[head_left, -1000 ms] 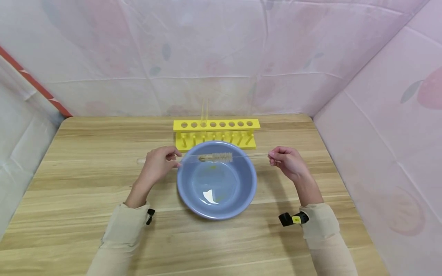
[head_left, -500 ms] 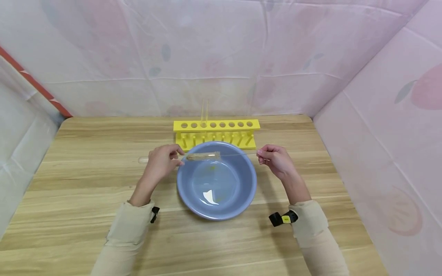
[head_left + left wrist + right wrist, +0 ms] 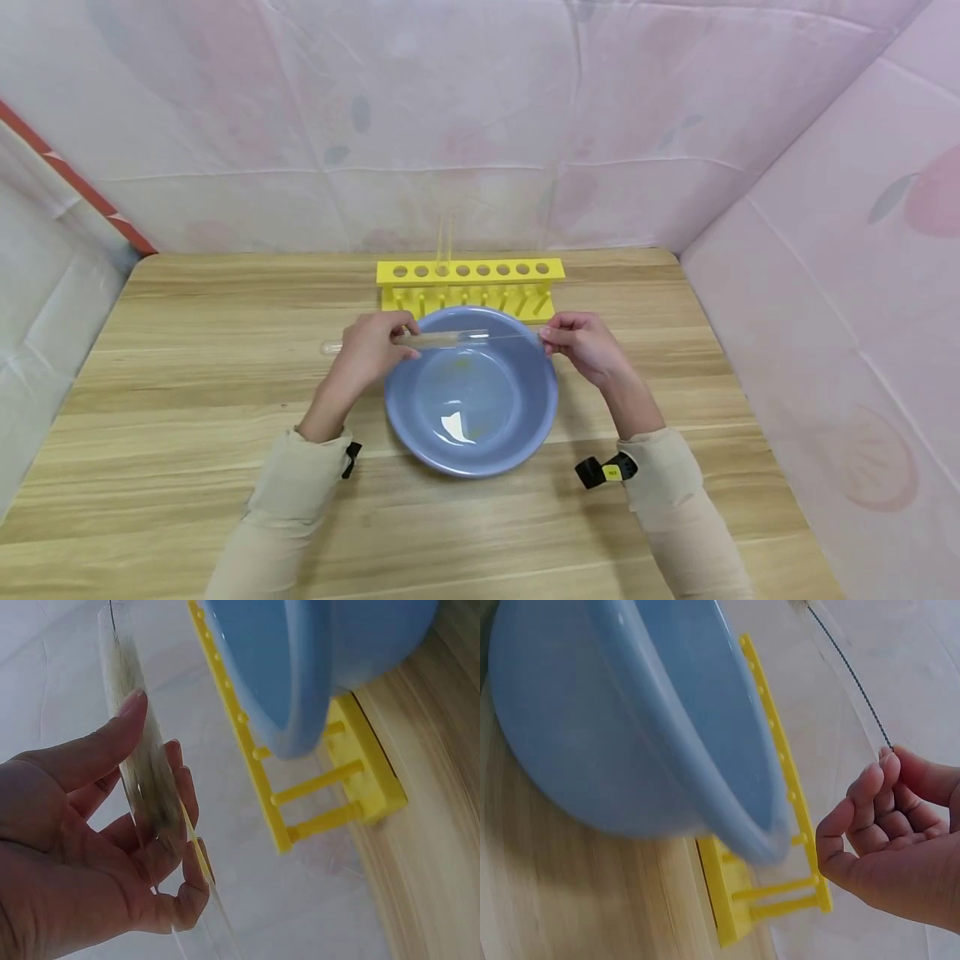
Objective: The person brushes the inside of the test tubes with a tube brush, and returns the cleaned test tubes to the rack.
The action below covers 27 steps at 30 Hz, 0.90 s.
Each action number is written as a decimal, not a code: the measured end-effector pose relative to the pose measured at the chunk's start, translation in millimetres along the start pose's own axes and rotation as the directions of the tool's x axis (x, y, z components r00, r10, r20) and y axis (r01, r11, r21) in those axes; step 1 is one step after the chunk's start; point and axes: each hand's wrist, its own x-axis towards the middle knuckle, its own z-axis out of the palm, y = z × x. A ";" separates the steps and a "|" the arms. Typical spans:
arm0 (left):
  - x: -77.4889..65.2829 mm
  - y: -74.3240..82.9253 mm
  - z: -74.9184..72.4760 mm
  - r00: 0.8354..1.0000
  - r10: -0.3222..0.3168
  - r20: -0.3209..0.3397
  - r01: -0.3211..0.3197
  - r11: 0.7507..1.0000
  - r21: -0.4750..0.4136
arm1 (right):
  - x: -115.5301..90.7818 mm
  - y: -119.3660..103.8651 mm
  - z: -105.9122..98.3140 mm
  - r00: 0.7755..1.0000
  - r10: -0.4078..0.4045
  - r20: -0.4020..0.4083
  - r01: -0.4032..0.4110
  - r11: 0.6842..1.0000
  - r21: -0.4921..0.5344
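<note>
My left hand (image 3: 372,346) holds a clear test tube (image 3: 474,336) lying nearly level over the back of the blue basin (image 3: 527,408). The tube's rounded end sticks out left past the hand, and its mouth faces right. Inside the tube are the pale bristles of a test tube brush (image 3: 154,780), seen in the left wrist view between thumb and fingers. To the right, my right hand (image 3: 588,346) pinches the brush's thin twisted wire (image 3: 851,671) between thumb and fingertips, near the basin's right rim. Water with a bright reflection shows in the basin.
A yellow test tube rack (image 3: 471,282) stands right behind the basin. One clear test tube (image 3: 446,237) is upright in it. The wooden table (image 3: 187,400) meets a patterned cloth wall (image 3: 480,125) at the back, with more cloth along both sides.
The brush's bristles have slid left, deeper into the test tube. My right hand has moved left toward the tube's mouth, while my left hand has shifted a little right with the tube.
</note>
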 end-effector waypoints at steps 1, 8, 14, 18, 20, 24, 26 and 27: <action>0.4 2.2 1.3 1.000 0.004 0.006 -0.004 1.000 0.002 | 1.0 0.7 3.0 1.000 0.000 0.009 0.000 1.000 -0.012; 0.8 11.2 8.2 1.000 -0.013 0.019 0.013 1.000 0.014 | 3.2 6.2 18.0 1.000 -0.003 0.011 0.004 0.998 -0.055; 3.3 18.3 14.2 0.999 0.001 0.045 -0.001 1.000 0.008 | 5.3 7.5 27.5 0.999 -0.015 0.046 0.019 0.994 -0.109; 3.5 19.3 15.3 0.999 -0.009 0.043 0.009 1.000 0.009 | 5.5 6.3 29.5 0.999 0.003 0.051 0.002 0.994 -0.108; 3.1 18.6 15.3 0.999 -0.010 0.047 0.010 1.000 0.007 | 5.5 5.7 30.1 0.998 0.018 0.059 -0.012 0.995 -0.099; 2.2 17.8 15.3 0.999 -0.004 0.051 0.003 1.000 0.007 | 5.9 5.9 30.7 0.997 0.047 0.056 -0.042 0.996 -0.077; 1.8 18.1 15.3 0.999 -0.004 0.051 0.004 1.000 0.008 | 6.0 6.1 30.9 0.997 0.057 0.054 -0.053 0.996 -0.072; 1.6 18.3 15.2 0.999 -0.005 0.052 0.005 1.000 0.009 | 6.0 6.4 30.8 0.997 0.059 0.057 -0.055 0.996 -0.072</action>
